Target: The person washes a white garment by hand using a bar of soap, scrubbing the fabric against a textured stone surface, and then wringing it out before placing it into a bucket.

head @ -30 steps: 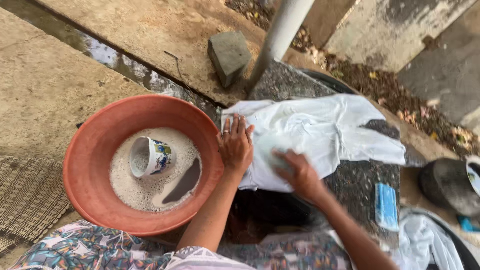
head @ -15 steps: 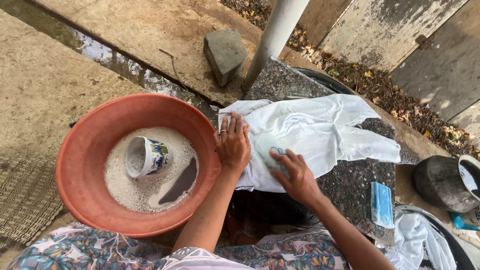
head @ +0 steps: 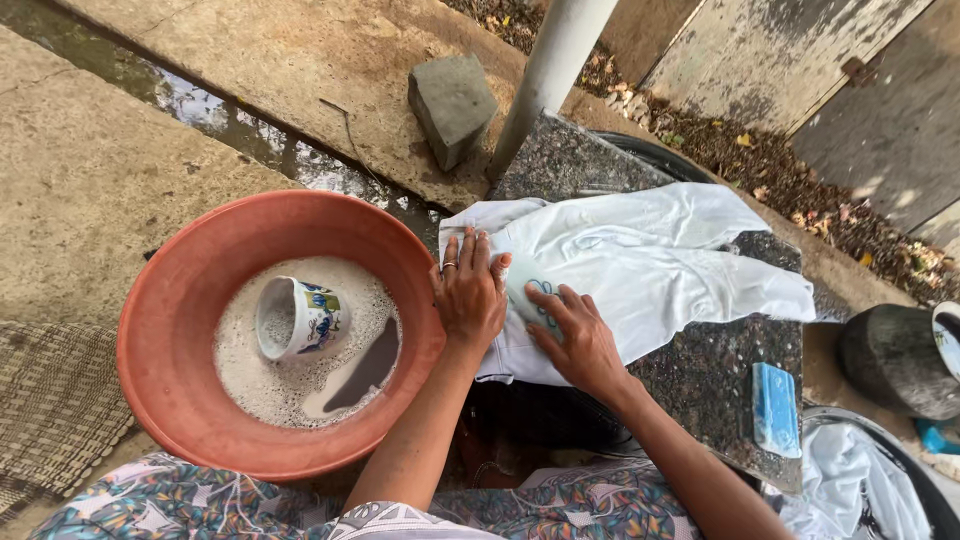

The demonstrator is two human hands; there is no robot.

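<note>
Since the earlier frame the right hand (head: 578,340) has slid left, its fingers closed on a pale brush (head: 527,293). The left hand (head: 468,292) lies flat, pinning the white garment (head: 640,260) on the stone slab (head: 720,370), right of the red basin (head: 190,300).

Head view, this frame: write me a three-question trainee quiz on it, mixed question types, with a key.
1. True or false: the cup stands upright in the red basin.
2. What does the right hand press on the white garment? A) pale brush B) stone block C) blue soap bar
3. Fill in: the left hand lies flat on the garment's edge nearest the ____.

Key: 1 false, it lies on its side in foamy water. 2 A. 3 basin.
</note>
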